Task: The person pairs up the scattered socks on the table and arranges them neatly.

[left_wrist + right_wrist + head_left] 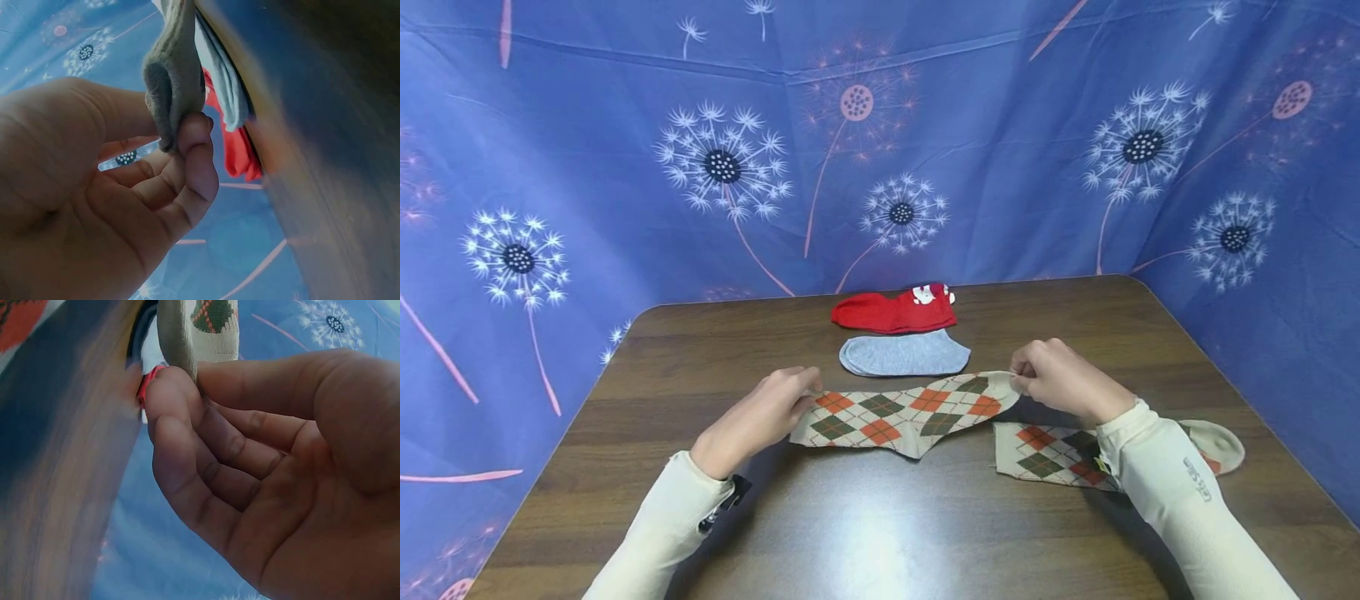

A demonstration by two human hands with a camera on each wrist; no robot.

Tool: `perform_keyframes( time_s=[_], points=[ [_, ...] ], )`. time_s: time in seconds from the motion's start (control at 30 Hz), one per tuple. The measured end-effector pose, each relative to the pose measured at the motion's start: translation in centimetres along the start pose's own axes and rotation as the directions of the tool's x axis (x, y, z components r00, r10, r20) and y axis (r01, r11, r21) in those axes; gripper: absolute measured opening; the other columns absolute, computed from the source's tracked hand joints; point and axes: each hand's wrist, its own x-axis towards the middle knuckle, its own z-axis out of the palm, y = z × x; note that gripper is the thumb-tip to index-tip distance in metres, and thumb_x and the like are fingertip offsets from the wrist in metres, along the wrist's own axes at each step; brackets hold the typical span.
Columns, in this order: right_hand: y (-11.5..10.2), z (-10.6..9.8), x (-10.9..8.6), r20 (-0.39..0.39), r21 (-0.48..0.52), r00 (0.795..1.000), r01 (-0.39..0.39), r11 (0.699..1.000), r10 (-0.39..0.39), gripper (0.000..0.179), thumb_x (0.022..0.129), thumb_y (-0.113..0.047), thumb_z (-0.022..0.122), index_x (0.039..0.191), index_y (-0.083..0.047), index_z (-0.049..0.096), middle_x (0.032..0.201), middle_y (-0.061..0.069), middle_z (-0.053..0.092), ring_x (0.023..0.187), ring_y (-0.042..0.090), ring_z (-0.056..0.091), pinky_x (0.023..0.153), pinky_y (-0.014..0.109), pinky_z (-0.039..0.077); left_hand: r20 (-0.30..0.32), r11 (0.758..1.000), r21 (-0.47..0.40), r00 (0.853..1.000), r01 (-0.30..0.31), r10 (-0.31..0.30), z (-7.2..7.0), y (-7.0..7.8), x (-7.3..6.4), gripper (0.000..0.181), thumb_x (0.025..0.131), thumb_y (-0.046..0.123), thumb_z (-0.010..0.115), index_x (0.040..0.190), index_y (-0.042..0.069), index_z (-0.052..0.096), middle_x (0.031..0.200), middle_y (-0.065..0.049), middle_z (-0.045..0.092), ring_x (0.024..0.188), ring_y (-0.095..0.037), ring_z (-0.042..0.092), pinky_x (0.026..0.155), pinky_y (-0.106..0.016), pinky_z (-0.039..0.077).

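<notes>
An argyle sock [925,410] in cream, orange and dark green stretches sideways between both hands. At its cuff end, the left hand [767,410] pinches the fabric between thumb and fingers; in the left wrist view the sock's opening [161,94] shows as a fold at the fingertips. The right hand [1067,379] pinches the cream toe end, seen in the right wrist view as a strip of sock [181,337] between thumb and index finger. A second argyle sock [1045,454] lies flat on the table below the right forearm, which hides part of it.
Behind the held sock lie grey ankle socks [906,354], and beyond them red socks [887,313] with a white figure. The brown wooden table [820,533] ends at a blue dandelion-print cloth [985,167] at the back and sides.
</notes>
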Motion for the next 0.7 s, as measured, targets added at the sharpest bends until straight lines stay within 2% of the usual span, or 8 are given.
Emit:
perform_keyframes(
  time_s=[0.27,0.57,0.7],
  points=[
    [1.0,-0.3,0.3,0.049,-0.004,0.997,-0.063,0.998,0.063,0.016,0.088,-0.004,0.067,0.074,-0.011,0.069,0.062,-0.005,0.055,0.054,0.01,0.045,0.051,0.029,0.038,-0.027,0.999,0.015,0.999,-0.036,0.037,0.5,0.6,1.8,0.019,0.083,-0.008,0.071,0.093,0.006,0.062,0.091,-0.004,0.07,0.084,-0.017,0.068,0.073,-0.034,0.055],
    [2.0,-0.1,0.4,0.039,-0.024,0.996,-0.084,0.996,0.084,0.011,0.086,-0.003,0.068,0.077,-0.008,0.072,0.068,-0.003,0.062,0.058,0.012,0.05,0.054,0.031,0.041,-0.02,0.998,0.037,0.999,-0.049,0.05,1.6,0.5,2.7,0.017,0.083,-0.01,0.067,0.09,0.005,0.062,0.088,-0.005,0.068,0.081,-0.018,0.067,0.072,-0.033,0.055],
    [2.4,0.2,0.3,0.038,-0.036,0.995,-0.094,0.995,0.095,0.008,0.086,-0.004,0.069,0.079,-0.007,0.073,0.071,-0.001,0.066,0.061,0.012,0.054,0.057,0.033,0.045,0.029,0.999,0.037,0.999,-0.025,0.024,2.0,0.6,3.0,0.016,0.084,-0.009,0.068,0.093,0.004,0.063,0.087,-0.005,0.068,0.078,-0.017,0.066,0.069,-0.033,0.054]
  ],
)
